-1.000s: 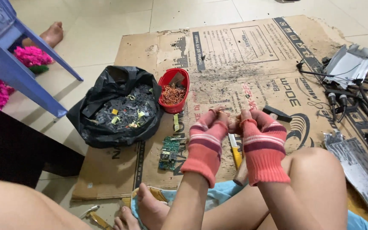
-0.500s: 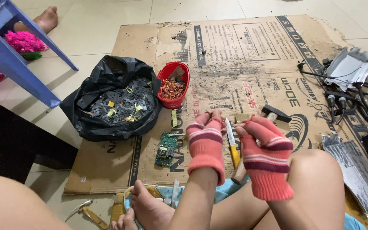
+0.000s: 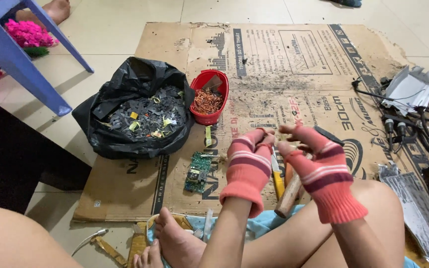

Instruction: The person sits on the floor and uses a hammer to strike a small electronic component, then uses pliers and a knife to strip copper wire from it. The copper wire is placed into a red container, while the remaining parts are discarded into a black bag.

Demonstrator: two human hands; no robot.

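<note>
While earlier apart, left hand (image 3: 248, 164), right hand (image 3: 319, 164) now fingertips together.

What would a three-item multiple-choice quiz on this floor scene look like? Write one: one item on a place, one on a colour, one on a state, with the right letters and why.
1. Where does the green circuit board lie?
A. on the cardboard sheet, below the red bowl
B. inside the black bag
C. on the blue stool

2. What colour are the gloves?
A. plain grey
B. pink with striped bands
C. yellow

3. How do the two hands stand?
A. flat on the floor
B. far apart, at the knees
C. raised, fingertips close together

Answers:
1 A, the board rests on bare cardboard just below the bowl of copper wire.
2 B, the left hand and right hand both wear pink fingerless gloves with stripes.
3 C, both hands are lifted above the cardboard, fingertips nearly meeting.
</note>
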